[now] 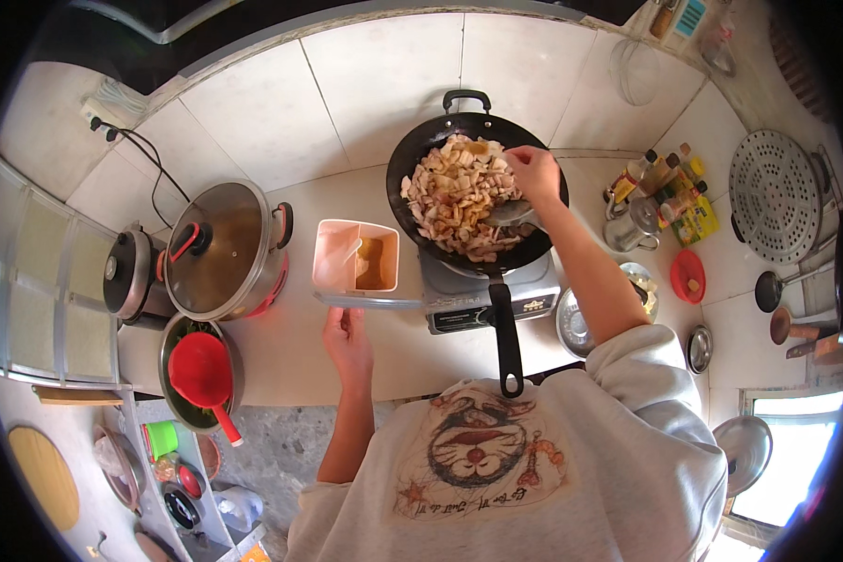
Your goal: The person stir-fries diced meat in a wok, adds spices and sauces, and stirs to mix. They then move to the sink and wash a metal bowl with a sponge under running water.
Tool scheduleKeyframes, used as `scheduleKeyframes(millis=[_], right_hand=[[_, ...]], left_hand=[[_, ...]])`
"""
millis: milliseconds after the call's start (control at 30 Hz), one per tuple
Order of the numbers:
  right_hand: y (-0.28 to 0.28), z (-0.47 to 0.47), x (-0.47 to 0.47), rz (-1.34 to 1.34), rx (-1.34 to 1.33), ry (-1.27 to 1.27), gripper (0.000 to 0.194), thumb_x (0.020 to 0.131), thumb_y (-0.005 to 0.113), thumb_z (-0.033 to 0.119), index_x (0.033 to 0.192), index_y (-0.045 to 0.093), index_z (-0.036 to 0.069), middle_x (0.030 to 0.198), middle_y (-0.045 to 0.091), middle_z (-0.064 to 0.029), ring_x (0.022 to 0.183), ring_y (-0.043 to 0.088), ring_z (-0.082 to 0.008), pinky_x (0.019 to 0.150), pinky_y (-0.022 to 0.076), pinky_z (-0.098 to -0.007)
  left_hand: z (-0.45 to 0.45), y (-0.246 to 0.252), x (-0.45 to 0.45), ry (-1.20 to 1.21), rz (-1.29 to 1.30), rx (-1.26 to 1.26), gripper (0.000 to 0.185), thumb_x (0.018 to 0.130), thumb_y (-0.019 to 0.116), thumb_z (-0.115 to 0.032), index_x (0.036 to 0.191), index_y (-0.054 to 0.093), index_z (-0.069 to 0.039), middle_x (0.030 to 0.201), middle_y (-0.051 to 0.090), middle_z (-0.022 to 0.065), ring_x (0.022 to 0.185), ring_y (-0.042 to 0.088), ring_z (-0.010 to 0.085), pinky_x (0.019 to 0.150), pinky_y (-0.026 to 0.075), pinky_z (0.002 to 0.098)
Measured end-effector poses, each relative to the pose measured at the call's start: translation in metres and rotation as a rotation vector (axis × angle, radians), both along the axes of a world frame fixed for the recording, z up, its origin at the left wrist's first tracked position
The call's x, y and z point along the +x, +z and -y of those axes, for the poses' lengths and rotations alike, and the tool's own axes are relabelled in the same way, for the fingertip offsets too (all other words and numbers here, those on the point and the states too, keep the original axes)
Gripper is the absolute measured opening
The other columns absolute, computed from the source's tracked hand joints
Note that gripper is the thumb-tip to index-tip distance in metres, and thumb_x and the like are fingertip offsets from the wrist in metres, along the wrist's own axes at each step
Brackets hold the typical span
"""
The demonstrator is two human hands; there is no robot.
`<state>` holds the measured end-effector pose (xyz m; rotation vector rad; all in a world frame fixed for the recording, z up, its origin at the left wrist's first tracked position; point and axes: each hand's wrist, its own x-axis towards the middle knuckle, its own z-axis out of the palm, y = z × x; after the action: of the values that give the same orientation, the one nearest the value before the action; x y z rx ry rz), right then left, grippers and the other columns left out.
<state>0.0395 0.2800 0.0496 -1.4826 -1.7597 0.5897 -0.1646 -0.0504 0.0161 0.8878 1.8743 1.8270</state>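
Observation:
A black wok (pixel 407 154) stands on a tabletop gas stove (pixel 464 302), filled with sliced pale meat (pixel 464 190) that carries some brown seasoning. My right hand (pixel 534 172) is over the wok's right side with fingertips drawn together; whether anything is between them cannot be told. Below it a metal spatula or ladle (pixel 509 213) rests in the meat, partly behind my wrist. My left hand (pixel 345 330) holds the near edge of a pink two-compartment seasoning box (pixel 335 242), its clear lid hanging open. The right compartment has yellow-brown powder (pixel 371 263), the left a small clear spoon (pixel 351 251).
Left are a lidded steamer pot (pixel 218 253), a pressure cooker (pixel 123 274) and a red ladle (pixel 200 369) over a metal bowl of greens. To the right stand seasoning bottles (pixel 629 179), a metal pitcher (pixel 625 232) and a red bowl (pixel 688 276). The wok's handle (pixel 507 337) points toward me.

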Motion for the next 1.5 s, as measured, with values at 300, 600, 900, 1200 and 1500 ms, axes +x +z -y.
scheduleKeyframes(millis=[300,600,900,1200,1500], right_hand=[[0.065,0.047,0.028,0.411,0.624,0.197,0.009,0.085,0.061,0.010,0.089,0.068,0.005,0.079,0.062,-0.0077,0.068,0.061,-0.0257,0.065,0.0500,-0.0319],[0.099,0.164,-0.012,0.027,0.240,0.740,0.012,0.079,0.066,0.002,0.090,0.067,0.003,0.085,0.061,-0.0110,0.073,0.062,-0.0268,0.064,0.0507,-0.0335],[0.061,0.178,-0.037,0.126,0.437,0.831,0.014,0.073,0.067,0.002,0.087,0.067,0.004,0.083,0.060,-0.0084,0.077,0.060,-0.0284,0.067,0.0508,-0.0362],[0.010,0.163,-0.041,-0.365,-0.614,0.594,0.018,0.087,0.063,0.013,0.096,0.069,-0.001,0.066,0.057,-0.0018,0.056,0.053,-0.0127,0.052,0.0415,-0.0251],[0.031,0.103,-0.024,-0.729,-0.672,0.386,0.017,0.091,0.057,0.010,0.101,0.066,-0.002,0.068,0.053,0.0001,0.055,0.044,-0.0089,0.051,0.0357,-0.0229]], left_hand=[[-0.002,0.016,0.006,-0.046,0.054,-0.048,0.019,0.093,0.055,-0.005,0.109,0.060,0.003,0.091,0.061,0.0021,0.080,0.053,0.0061,0.071,0.043,0.0211],[-0.009,0.014,0.013,-0.130,-0.091,-0.074,0.022,0.088,0.057,-0.002,0.108,0.061,0.003,0.098,0.067,0.0079,0.088,0.060,0.0091,0.077,0.046,0.0241],[-0.009,0.022,0.016,-0.160,-0.301,0.033,0.025,0.081,0.055,0.004,0.105,0.061,0.003,0.096,0.065,0.0126,0.084,0.063,0.0219,0.077,0.048,0.0304],[-0.021,0.036,0.026,-0.069,-0.284,-0.039,0.011,0.084,0.060,-0.001,0.095,0.058,0.000,0.081,0.054,0.0067,0.065,0.050,0.0154,0.062,0.043,0.0270],[-0.018,0.014,-0.011,0.022,-0.073,-0.014,0.018,0.092,0.054,-0.004,0.109,0.058,0.002,0.088,0.057,0.0012,0.073,0.047,0.0082,0.066,0.041,0.0233]])
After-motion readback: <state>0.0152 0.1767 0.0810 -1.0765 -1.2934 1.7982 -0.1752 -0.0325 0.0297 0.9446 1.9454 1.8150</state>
